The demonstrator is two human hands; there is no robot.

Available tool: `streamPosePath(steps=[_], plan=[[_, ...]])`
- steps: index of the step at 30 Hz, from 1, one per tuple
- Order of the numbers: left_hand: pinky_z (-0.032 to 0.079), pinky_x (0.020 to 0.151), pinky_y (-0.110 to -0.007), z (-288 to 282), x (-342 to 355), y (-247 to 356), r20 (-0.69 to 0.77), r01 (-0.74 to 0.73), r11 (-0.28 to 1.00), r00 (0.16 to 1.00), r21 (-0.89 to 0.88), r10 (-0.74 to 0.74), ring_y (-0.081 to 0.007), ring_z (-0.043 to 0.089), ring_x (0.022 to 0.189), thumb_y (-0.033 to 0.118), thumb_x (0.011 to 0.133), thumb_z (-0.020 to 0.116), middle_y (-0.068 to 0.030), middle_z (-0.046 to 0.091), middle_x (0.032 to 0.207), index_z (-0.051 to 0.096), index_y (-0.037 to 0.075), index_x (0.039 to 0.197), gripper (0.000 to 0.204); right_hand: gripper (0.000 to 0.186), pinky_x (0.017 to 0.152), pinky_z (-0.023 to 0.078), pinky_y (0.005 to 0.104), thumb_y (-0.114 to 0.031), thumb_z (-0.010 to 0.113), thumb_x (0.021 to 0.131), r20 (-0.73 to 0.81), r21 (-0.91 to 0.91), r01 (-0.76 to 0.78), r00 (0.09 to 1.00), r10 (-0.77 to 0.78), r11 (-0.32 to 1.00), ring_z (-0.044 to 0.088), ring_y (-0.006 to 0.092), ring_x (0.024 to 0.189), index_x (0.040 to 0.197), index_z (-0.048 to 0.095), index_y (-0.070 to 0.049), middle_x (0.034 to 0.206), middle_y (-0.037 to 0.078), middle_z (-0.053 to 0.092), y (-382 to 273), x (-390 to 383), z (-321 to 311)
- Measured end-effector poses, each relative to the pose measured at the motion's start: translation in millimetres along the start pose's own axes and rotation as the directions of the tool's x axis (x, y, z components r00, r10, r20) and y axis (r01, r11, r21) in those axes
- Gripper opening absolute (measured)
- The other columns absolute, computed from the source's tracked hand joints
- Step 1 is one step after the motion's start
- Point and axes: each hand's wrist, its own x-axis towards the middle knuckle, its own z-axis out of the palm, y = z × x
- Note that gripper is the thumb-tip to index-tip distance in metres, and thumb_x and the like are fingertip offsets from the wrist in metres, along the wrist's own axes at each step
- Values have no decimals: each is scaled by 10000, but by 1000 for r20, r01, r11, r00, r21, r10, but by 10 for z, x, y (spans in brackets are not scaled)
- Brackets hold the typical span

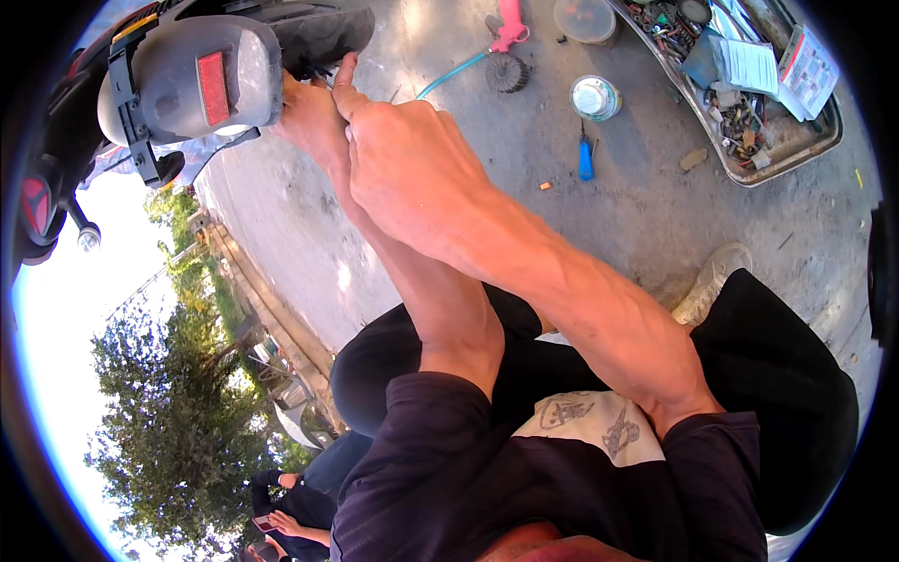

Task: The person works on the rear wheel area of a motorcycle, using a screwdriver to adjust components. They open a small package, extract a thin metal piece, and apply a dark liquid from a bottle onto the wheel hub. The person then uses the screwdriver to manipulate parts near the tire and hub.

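Observation:
Both my arms reach up and left to the rear of a motorcycle. My left hand lies against the edge of the grey rear mudguard, which carries a red reflector, just below the black tyre. My right hand crosses over the left one, its fingers curled and one finger pointing up at the tyre. The fingertips of both hands are hidden, so whether they grip anything there does not show.
On the concrete ground lie a pink air tool with a teal hose, a black toothed wheel, a tin can, a blue screwdriver and a metal tray of tools and papers. My white shoe is at right. Another person sits at lower left.

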Motion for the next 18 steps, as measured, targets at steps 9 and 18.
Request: streamPosePath(steps=[9, 18], plan=[[698, 791, -370, 52, -21, 34, 9, -3, 1000, 1000, -6, 3, -229, 564, 982, 228, 1119, 510, -143, 495, 1361, 466, -1, 1417, 378, 409, 725, 588, 520, -67, 560, 947, 30, -56, -91, 995, 93, 994, 730, 473, 802, 1325, 619, 77, 885, 303, 734, -31, -49, -11], [715, 782, -374, 32, -104, 101, -20, 118, 988, 993, -103, -121, -227, 540, 956, 226, 1120, 505, -140, 465, 1367, 435, 9, 1433, 388, 484, 706, 563, 543, -53, 545, 965, 48, -85, -102, 993, 107, 991, 713, 490, 770, 1437, 576, 52, 853, 320, 713, 37, -76, 41]])
